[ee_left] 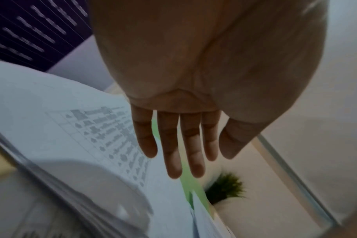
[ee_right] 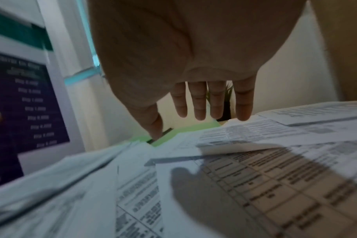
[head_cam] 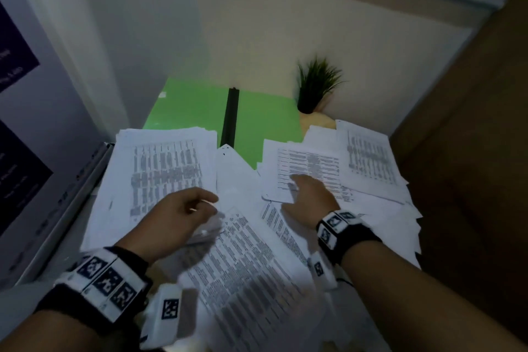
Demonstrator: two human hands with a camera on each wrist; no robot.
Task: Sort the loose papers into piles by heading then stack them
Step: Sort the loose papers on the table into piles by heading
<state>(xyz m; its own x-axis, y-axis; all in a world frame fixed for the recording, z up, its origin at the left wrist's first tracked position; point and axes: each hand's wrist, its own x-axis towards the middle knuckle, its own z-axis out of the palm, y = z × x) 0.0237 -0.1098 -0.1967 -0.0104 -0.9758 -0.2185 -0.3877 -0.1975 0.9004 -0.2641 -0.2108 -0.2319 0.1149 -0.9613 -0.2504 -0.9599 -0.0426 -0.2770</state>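
Note:
Printed white sheets cover the desk. One pile point(head_cam: 163, 168) lies at the left, a second pile point(head_cam: 311, 163) right of centre, and a third point(head_cam: 371, 154) at the far right. Loose sheets point(head_cam: 251, 266) overlap at the front. My left hand point(head_cam: 205, 204) hovers between the left pile and the loose sheets; the left wrist view shows its fingers point(ee_left: 174, 167) straight, holding nothing. My right hand point(head_cam: 300, 188) reaches over the near edge of the second pile's top sheet point(ee_right: 255, 128), with its fingers point(ee_right: 200, 112) straight. Whether they touch the paper I cannot tell.
A green mat point(head_cam: 194, 106) with a black bar point(head_cam: 230, 117) lies behind the papers. A potted plant point(head_cam: 314, 86) stands in the back corner. A white board with dark posters point(head_cam: 17, 151) closes the left side, and a brown wall point(head_cam: 471, 123) the right.

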